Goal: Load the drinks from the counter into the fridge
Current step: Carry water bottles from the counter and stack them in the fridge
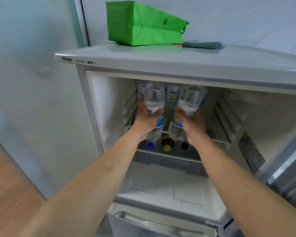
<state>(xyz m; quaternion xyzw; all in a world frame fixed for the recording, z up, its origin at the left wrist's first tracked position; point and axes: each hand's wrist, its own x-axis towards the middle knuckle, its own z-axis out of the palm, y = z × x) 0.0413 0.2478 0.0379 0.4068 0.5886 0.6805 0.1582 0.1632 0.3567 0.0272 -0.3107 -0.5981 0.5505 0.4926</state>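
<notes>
Both hands are wrapped round clear plastic bottles inside the open fridge [161, 65]. Left hand [144, 121] grips the left bottle [154, 100] around its lower half, fingers curled behind it. Right hand [193, 123] grips the right bottle [190, 100] the same way. The two bottles lean toward the back of the upper compartment, bases tilted up, each with a blue-and-white label [159, 124] showing by the hands. They sit close together, a narrow gap between them. Behind that gap stands a third bottle [173, 93], upright against the back wall; I cannot tell whether more stand beside it.

Below the hands, on the shelf [167, 155], three caps face outward: a blue cap [150, 145], a yellow cap [167, 147] on a dark bottle, and a black cap [184, 145].

On top of the fridge lies a green bag [140, 24] on its side, with a folded grey cloth [202, 44] just to its right.
</notes>
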